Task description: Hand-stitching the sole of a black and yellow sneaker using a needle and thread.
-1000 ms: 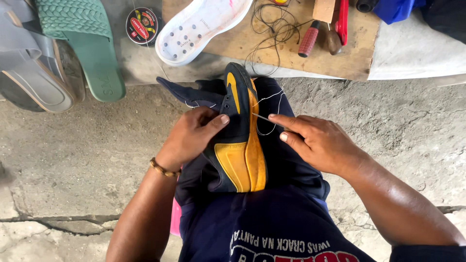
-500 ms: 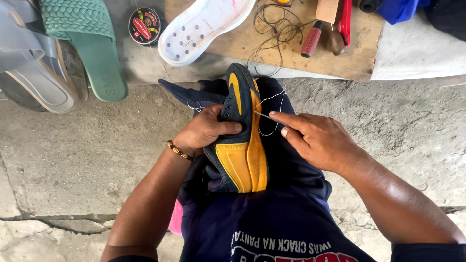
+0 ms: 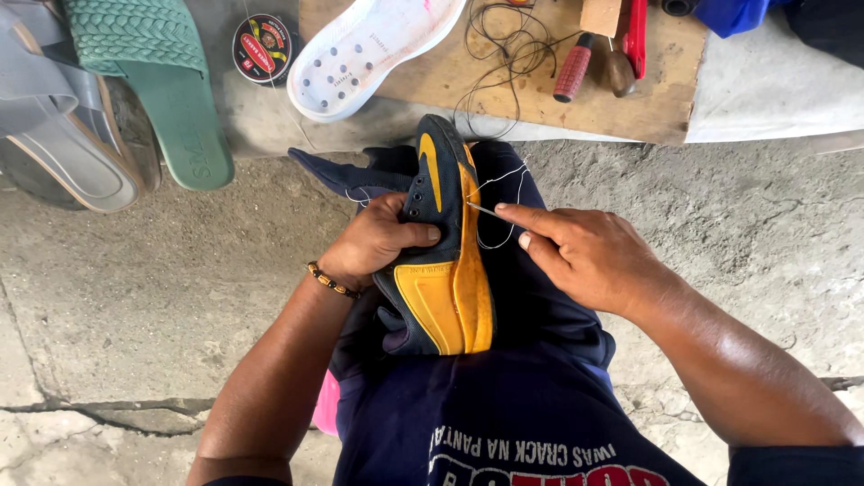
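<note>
The left hand (image 3: 373,243) is closing its grip around the navy-and-yellow canvas shoe (image 3: 441,261), thumb pressing across the upper. The right hand (image 3: 585,256) is pinching a thin metal needle (image 3: 481,211) between closed fingertips, its tip touching the shoe's yellow sole edge. The shoe is lying sideways at frame centre on the lap, white thread (image 3: 508,193) trailing beside it.

The left hand (image 3: 373,245) was curled in a firm grip, its thumb stretched flat toward the right and its wrist, ringed by a beaded bracelet, bent slightly outward. The left forearm ran down to the lower edge of the view. The right hand (image 3: 589,256) lay palm down, its forefinger and thumb pinched together, pointing left. Its forearm slanted toward the lower right corner.
</note>
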